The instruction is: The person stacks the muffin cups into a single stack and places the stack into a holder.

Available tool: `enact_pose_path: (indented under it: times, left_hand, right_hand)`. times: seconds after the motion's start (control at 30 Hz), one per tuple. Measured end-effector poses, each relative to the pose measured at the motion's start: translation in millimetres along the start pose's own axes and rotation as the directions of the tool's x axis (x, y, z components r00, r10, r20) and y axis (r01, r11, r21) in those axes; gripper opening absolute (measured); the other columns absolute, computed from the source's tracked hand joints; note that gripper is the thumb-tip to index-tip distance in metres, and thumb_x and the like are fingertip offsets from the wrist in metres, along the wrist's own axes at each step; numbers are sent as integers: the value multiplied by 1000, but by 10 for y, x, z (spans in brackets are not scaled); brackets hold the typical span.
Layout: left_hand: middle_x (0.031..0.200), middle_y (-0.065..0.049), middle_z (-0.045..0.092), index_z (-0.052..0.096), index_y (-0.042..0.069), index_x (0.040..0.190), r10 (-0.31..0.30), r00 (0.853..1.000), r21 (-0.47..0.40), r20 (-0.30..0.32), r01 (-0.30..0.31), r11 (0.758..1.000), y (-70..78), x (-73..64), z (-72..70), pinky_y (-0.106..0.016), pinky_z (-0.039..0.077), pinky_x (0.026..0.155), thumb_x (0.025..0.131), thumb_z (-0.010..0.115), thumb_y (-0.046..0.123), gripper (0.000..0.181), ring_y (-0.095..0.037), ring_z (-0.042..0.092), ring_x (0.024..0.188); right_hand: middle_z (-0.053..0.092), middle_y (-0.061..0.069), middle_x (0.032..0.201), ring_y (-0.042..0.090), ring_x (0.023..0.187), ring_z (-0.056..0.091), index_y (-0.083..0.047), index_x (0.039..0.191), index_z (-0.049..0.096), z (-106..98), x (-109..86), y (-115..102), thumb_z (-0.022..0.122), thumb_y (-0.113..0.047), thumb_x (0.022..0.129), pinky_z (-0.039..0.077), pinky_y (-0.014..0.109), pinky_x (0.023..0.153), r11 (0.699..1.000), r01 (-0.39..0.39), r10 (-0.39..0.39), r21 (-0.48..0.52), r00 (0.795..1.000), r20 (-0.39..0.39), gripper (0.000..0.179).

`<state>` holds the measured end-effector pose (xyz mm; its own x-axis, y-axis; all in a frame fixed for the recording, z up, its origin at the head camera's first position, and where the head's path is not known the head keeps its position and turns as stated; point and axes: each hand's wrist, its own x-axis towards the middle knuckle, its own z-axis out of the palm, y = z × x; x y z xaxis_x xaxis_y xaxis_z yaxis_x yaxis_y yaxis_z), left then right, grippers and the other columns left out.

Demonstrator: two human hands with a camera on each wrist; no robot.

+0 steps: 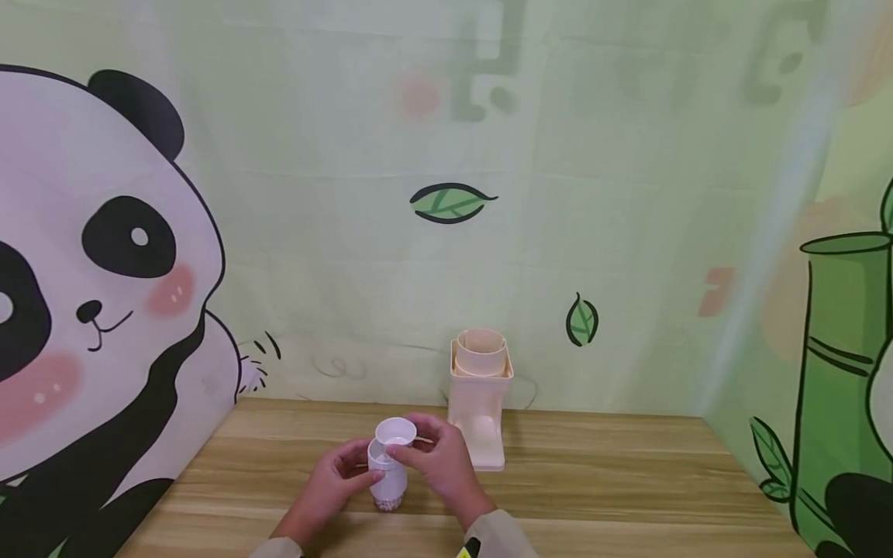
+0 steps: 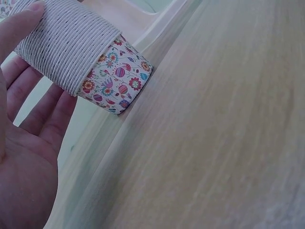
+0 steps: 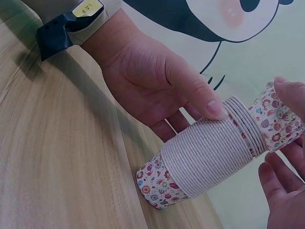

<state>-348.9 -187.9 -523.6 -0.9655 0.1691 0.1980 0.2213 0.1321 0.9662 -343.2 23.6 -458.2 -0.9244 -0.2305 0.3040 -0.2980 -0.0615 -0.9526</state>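
Observation:
A tall stack of nested paper cups point(image 1: 387, 487) stands upright on the table, its white rims layered above a flower-printed bottom cup point(image 2: 119, 74). My left hand point(image 1: 333, 482) grips the stack around its upper part, thumb on the near side. Between the thumb and fingers of my right hand point(image 1: 444, 463) is a single flower-printed paper cup point(image 3: 274, 119), held mouth up and slightly tilted. The base of this cup is right at the mouth of the stack point(image 3: 205, 155). The white inside of the single cup point(image 1: 395, 431) shows in the head view.
Behind my right hand stands a pale pink plastic holder point(image 1: 477, 403) with a round tube point(image 1: 480, 353) in its top and a flat foot. The wooden table point(image 1: 614, 480) meets a green printed backdrop point(image 1: 335, 256) with a panda, leaves and bamboo.

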Motion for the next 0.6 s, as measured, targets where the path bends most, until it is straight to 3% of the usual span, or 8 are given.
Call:
enact_pose_path:
  times: [0.33, 0.6]
  left_hand:
    - [124, -20, 71, 61, -1, 134, 12, 1000, 7, -1, -12, 1000, 11, 6, 2, -22, 55, 91, 88, 81, 15, 53, -10, 69, 104]
    - [125, -20, 71, 61, 0, 135, 0, 1000, 8, 2, 0, 1000, 16, -2, 0, -22, 55, 91, 89, 81, 15, 53, -10, 70, 105]
  right_hand:
    - [73, 20, 118, 22, 107, 70, 2, 126, 67, 33, 1, 5, 86, -10, 83, 58, 24, 90, 1000, 15, -15, 9, 1000, -1, 48]
    - [73, 20, 118, 25, 109, 70, 2, 125, 67, 69, -6, -1, 85, -9, 83, 59, 34, 96, 1000, 29, -29, -1, 1000, -2, 46]
